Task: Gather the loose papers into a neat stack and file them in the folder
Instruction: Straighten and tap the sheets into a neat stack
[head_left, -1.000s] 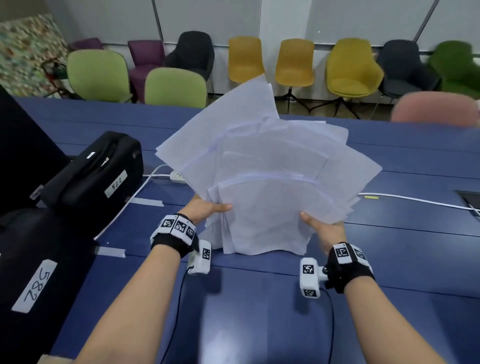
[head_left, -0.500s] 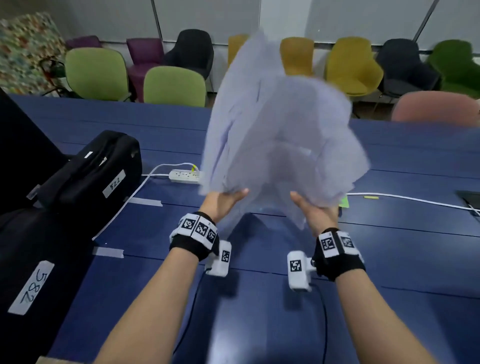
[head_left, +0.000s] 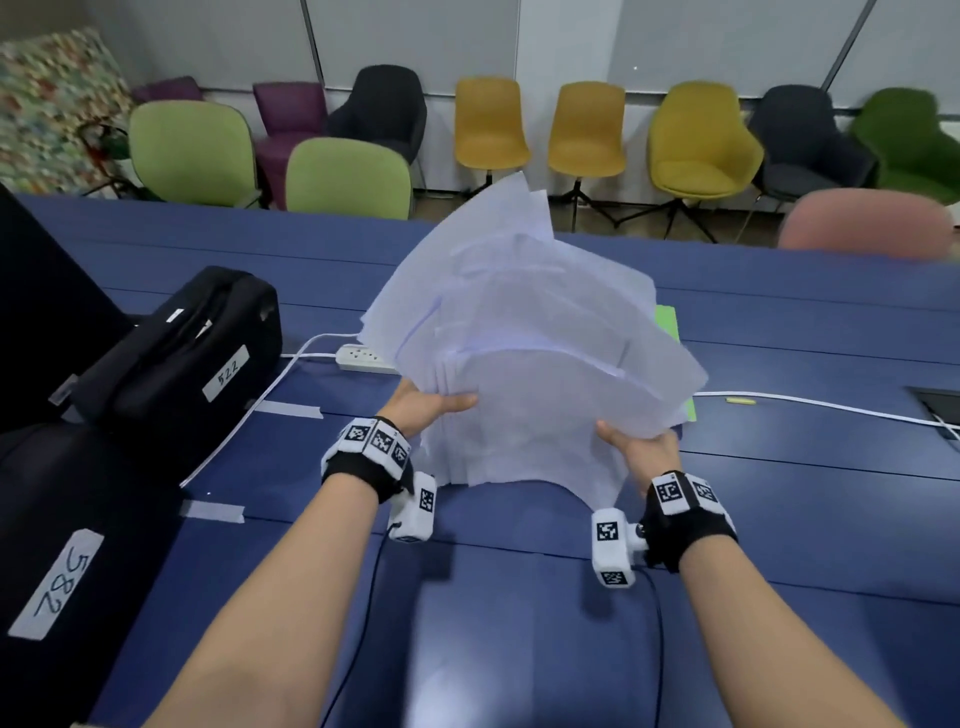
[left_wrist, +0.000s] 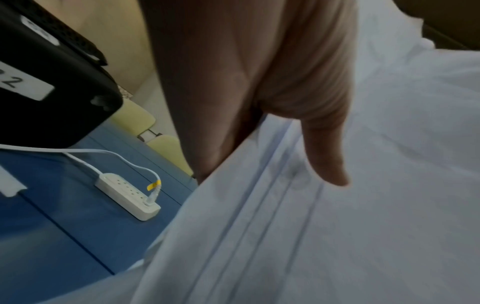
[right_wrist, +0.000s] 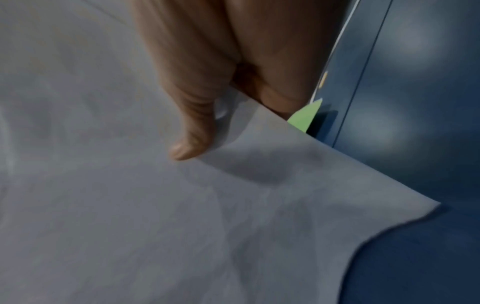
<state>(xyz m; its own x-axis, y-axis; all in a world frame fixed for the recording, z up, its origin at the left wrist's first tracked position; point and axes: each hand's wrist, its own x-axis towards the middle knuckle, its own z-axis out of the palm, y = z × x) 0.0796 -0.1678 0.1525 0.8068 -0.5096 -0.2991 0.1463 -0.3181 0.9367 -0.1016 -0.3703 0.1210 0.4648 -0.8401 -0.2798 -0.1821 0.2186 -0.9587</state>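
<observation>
A fanned, uneven bundle of white papers (head_left: 524, 353) stands tilted over the blue table (head_left: 519, 597), lower edges near the surface. My left hand (head_left: 426, 402) grips its left side, thumb on the front sheet (left_wrist: 324, 156) and fingers behind. On the right side my right hand (head_left: 641, 447) pinches the papers (right_wrist: 182, 205), thumb on top. A green folder (head_left: 670, 325) lies on the table behind the bundle, mostly hidden; a green corner (right_wrist: 305, 116) shows in the right wrist view.
Two black cases (head_left: 182, 358) with number labels stand on the table's left. A white power strip (head_left: 363, 357) and its cable (left_wrist: 85, 162) lie left of the papers. Another white cable (head_left: 810, 402) runs right. Coloured chairs (head_left: 488, 124) line the far wall.
The bundle swung up and upright half a second ago, then came back down tilted toward the table. Both hands kept their hold throughout. The green folder now shows behind the papers.
</observation>
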